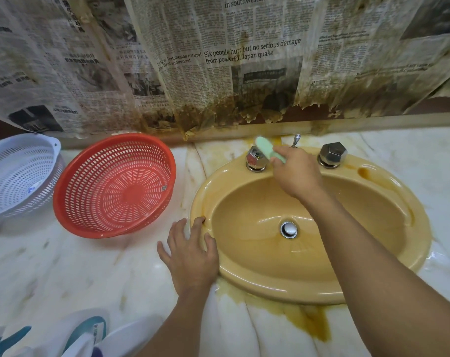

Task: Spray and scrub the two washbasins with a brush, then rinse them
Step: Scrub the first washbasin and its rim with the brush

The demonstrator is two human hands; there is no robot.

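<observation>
The green brush (266,150) is at the yellow washbasin's (244,282) back rim, just beside a chrome tap (254,158), gripped in the right hand's (296,173) curled fingers. The left hand (190,253) lies flat, fingers spread, across the basin's left rim. A red colander (115,186) stands nearby on the marble countertop (90,266).

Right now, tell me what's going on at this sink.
A person is cleaning the yellow washbasin bare-handed. The right grip holds a pale green brush at the back rim, beside the chrome tap knob. The left grip rests flat, fingers spread, on the basin's front-left rim and the marble counter. A red basket and a white basket lie on the counter to the left. Brown stains mark the counter in front of the basin.
</observation>
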